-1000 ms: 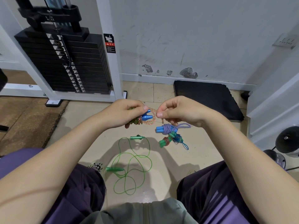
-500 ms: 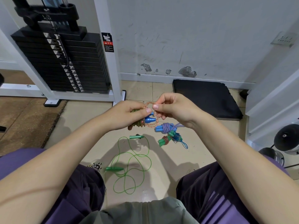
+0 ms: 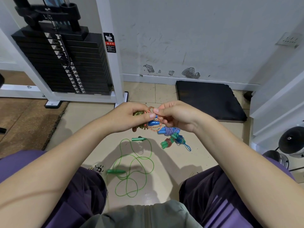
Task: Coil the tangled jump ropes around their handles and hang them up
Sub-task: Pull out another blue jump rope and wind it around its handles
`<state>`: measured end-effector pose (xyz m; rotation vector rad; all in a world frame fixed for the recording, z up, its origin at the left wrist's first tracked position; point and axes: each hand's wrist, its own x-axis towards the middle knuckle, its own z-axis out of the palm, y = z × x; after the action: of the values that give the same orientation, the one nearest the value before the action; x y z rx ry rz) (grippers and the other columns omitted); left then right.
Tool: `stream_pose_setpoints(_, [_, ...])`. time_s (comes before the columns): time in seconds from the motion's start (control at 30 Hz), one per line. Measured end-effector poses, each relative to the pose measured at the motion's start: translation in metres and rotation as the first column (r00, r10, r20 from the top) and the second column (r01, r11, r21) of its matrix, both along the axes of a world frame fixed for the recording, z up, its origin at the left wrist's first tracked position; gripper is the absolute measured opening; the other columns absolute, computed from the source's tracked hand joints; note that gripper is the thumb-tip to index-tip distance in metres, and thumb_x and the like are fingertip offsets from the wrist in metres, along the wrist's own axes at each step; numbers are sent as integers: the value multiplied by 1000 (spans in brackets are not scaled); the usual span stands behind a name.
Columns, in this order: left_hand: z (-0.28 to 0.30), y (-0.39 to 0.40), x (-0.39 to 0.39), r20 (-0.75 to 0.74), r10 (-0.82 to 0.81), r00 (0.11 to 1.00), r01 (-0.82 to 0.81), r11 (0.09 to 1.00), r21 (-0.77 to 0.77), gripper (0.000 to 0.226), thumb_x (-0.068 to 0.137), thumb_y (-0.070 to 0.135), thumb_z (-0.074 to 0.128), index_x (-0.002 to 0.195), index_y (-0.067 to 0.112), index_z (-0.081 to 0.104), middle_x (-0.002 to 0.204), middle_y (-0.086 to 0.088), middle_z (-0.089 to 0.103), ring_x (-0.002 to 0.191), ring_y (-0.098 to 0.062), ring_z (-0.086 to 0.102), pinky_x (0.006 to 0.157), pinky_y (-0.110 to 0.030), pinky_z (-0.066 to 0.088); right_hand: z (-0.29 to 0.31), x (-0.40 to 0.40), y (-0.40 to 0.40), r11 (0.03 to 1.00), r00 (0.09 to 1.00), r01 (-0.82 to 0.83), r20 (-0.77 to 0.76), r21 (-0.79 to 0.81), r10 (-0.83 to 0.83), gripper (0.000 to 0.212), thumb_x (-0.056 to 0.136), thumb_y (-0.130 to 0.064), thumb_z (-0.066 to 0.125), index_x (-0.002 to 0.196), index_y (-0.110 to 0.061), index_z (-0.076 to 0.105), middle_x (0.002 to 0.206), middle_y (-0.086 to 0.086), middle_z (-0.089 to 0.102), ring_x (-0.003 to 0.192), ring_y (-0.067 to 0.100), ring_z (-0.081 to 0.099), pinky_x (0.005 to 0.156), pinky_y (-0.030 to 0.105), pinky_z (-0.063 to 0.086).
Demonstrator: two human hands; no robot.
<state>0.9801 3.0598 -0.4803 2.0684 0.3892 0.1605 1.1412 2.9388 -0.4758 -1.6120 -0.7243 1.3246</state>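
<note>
My left hand [image 3: 131,118] holds the bundle [image 3: 142,120] I am working on: its grip is clenched around the coiled part, thumb pressing on top near the blue handle [image 3: 153,123] that sticks out to the right. The bundle is in the air between my two hands, above the floor [image 3: 92,122] and in front of my knees. The orange cord [image 3: 155,127] is thin, light and looks springy, so I judge it wants to uncoil by itself if my thumb lets go; the best place to hold is on the handles under the wraps, not on the cord alone. The handles look like smooth hard plastic and may slip a little.

My right hand [image 3: 176,117] is close against the left one, its grip pinching a small loop of the orange cord between thumb and forefinger, the other fingers curled under. Both forearms come up from the lower corners and meet in the middle, wrists a little bent inward.

Below, on the floor between my legs, the green rope [image 3: 131,171] lies loose in wide loops with its two handles apart; it looks soft and easy to gather, but it can catch on itself. To the right of it, two finished bundles lie near each other: the blue-handled bundle [image 3: 167,130] with white and purple cord, and the green-handled bundle [image 3: 172,141]
</note>
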Motion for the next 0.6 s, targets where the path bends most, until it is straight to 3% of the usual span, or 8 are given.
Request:
stream_pose_setpoints(0.1, [-4, 5, -3, 2, -4, 1000, 4, 1000, 13, 41, 77, 66, 60, 84, 27, 70, 76, -5, 69, 67, -32, 67, 62, -45, 56, 0, 0, -1, 1000, 999, 6, -36, -8, -6, 22, 90, -11, 65, 70, -8, 56, 59, 4, 53, 53, 11, 41, 45, 19, 30])
stream_pose_setpoints(0.17, [-4, 6, -3, 10, 7, 1000, -7, 1000, 14, 39, 76, 67, 62, 89, 31, 69, 77, -5, 70, 67, -31, 67, 63, -49, 58, 0, 2, -2, 1000, 998, 2, -63, -12, -3, 21, 89, -10, 64, 71, -7, 56, 62, 5, 50, 53, 11, 40, 44, 18, 31])
stream_pose_setpoints(0.3, [-2, 5, -4, 65, -11, 998, 14, 998, -55, 37, 85, 53, 69, 117, 36, 60, 79, -14, 68, 65, -21, 65, 58, -42, 58, 1, 3, -4, 998, 994, -55, -101, -21, 52, 19, 92, -11, 61, 74, -6, 56, 63, 5, 49, 53, 10, 39, 44, 18, 32])
stream_pose_setpoints(0.43, [0, 4, -5, 93, -37, 995, 40, 999, -33, 35, 81, 59, 62, 109, 38, 64, 81, -14, 69, 71, -39, 65, 59, -49, 57, 4, 2, -6, 996, 987, -85, -141, -24, 81, 14, 94, -12, 57, 81, -7, 60, 63, 3, 47, 53, 11, 40, 45, 18, 33])
stream_pose_setpoints(0.6, [2, 7, -4, 146, 2, 989, 2, 999, -33, 32, 83, 57, 61, 106, 36, 64, 88, -17, 68, 70, -39, 62, 57, -43, 56, 2, -4, -5, 997, 961, -28, -273, 79, 48, 24, 92, -18, 57, 110, -2, 59, 70, 3, 48, 56, 10, 39, 48, 18, 37])
